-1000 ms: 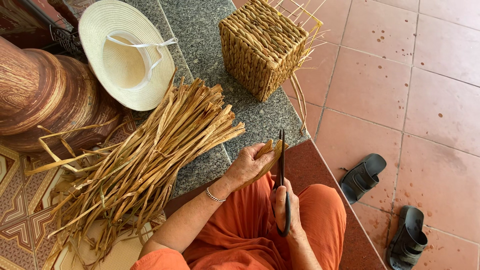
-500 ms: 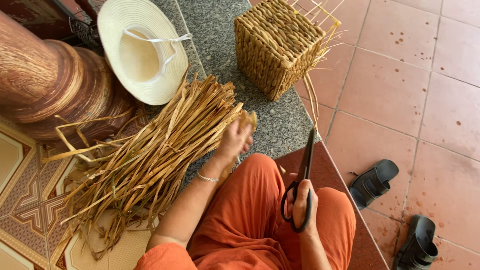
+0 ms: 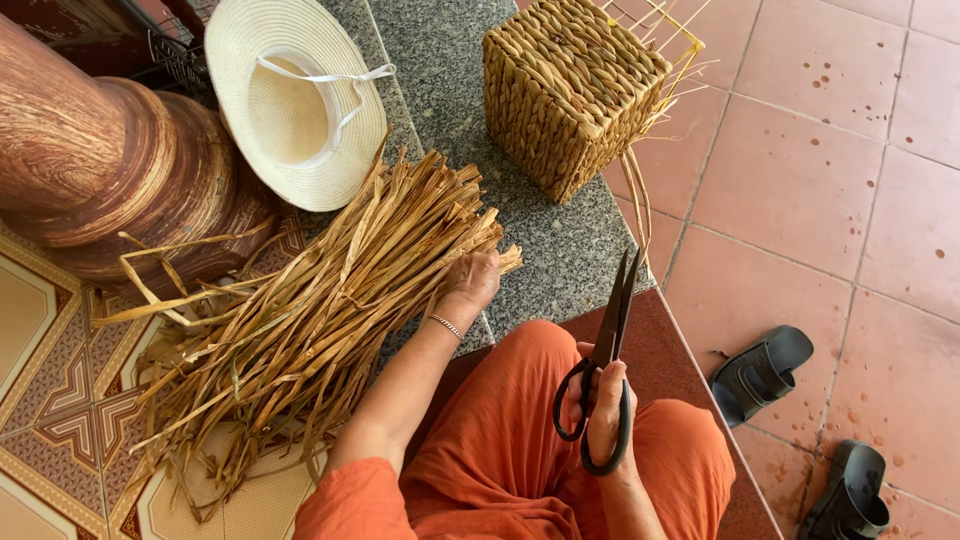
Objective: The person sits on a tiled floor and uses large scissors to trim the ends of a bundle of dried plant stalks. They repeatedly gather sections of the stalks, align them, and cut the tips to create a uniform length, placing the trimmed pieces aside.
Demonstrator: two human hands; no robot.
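Observation:
My left hand (image 3: 470,281) reaches out to a big bundle of dried straw strips (image 3: 310,310) and rests its fingers on the bundle's near end; whether it grips a strip I cannot tell for sure. My right hand (image 3: 607,410) holds black scissors (image 3: 608,350) by the loops over my lap, blades pointing up and away. A woven square basket (image 3: 568,88) with loose unwoven stakes stands on the grey stone ledge (image 3: 570,250) ahead of me. I wear orange clothes.
A pale straw hat (image 3: 292,100) lies upside down at the back left beside a large wooden column base (image 3: 100,160). Patterned tiles are at the left. Two dark sandals (image 3: 760,372) lie on the red tiled floor at the right.
My left hand has moved from near the scissors out to the straw bundle. The right hand with the scissors has dropped to my lap. The view has shifted left.

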